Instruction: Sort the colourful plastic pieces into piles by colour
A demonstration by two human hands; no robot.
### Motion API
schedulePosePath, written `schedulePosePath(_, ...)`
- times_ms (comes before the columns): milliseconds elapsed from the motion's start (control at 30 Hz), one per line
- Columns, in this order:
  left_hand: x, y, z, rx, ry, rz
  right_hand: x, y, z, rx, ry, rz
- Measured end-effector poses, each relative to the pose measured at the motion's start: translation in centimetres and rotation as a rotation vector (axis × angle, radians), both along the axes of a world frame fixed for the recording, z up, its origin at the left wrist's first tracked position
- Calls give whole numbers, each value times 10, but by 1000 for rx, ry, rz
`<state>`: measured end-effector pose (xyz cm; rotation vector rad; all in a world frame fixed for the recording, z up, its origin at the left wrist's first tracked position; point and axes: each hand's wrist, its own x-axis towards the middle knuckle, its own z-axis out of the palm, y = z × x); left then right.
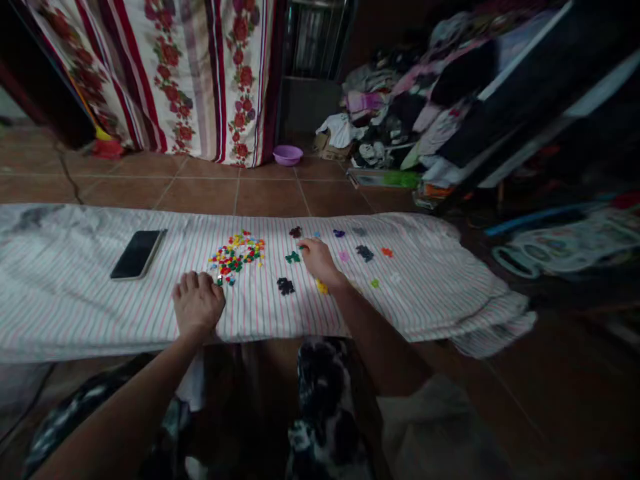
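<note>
The mixed pile (238, 257) is lying unsorted; single-colour clusters (285, 286) are already sitting to its right. There the right hand (319, 259) is apparently pinching a green piece (301, 247); the left hand (198, 300) is resting near-left of the pile, its grip unclear.

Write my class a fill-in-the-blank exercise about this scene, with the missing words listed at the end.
1. The bare hand nearest the loose multicoloured heap of tiny pieces is the person's ____ hand.
2. Between the small dark brown cluster and the small black cluster lies a small cluster coloured ____.
3. The white fabric cloth beneath the flat, dark-screened phone is patterned with thin coloured ____.
4. The round purple bowl stands on the brown tiled ____.

Missing words: left; green; stripes; floor.
</note>
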<state>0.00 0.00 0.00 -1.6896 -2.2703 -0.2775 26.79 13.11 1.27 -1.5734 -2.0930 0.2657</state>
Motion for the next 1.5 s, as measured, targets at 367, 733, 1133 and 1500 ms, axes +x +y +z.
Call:
schedulePosePath(367, 1, 0, 1, 8, -30, 4, -13, 11, -3, -87, -98, 79)
schedulePosePath(733, 1, -1, 1, 31, -43, -4, -14, 4, -3, -105, -142, 172)
schedulePosePath(1133, 1, -1, 1, 25, -68, 1, -13, -3, 4, -151, 8, 142)
schedulePosePath(1500, 1, 0, 3, 10, -122, 5, -17, 2, 6, -25, 58, 186)
